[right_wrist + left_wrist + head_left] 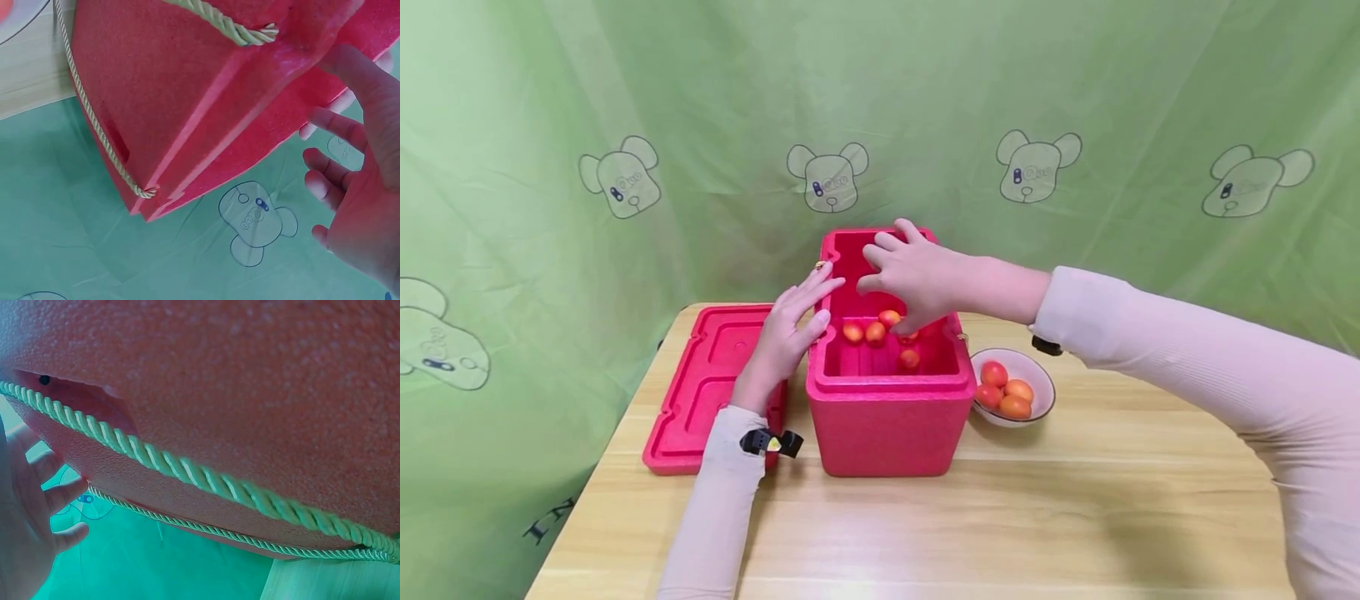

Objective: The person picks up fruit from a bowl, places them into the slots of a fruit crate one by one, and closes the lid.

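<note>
On the counter [880, 533], the red box [891, 433] is backed by green cloth [940, 83]; left grip [786, 332] at its rim, right grip [916, 271] above, are relaxed, unfilled.

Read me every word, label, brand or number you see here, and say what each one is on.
"IN": dark letters on the green cloth, lower left in the head view; any further letters are hidden.
Small lettering on the cartoon animal faces printed on the cloth: too small and blurred to read.
Red box, lid and bowl: no readable text.
</note>
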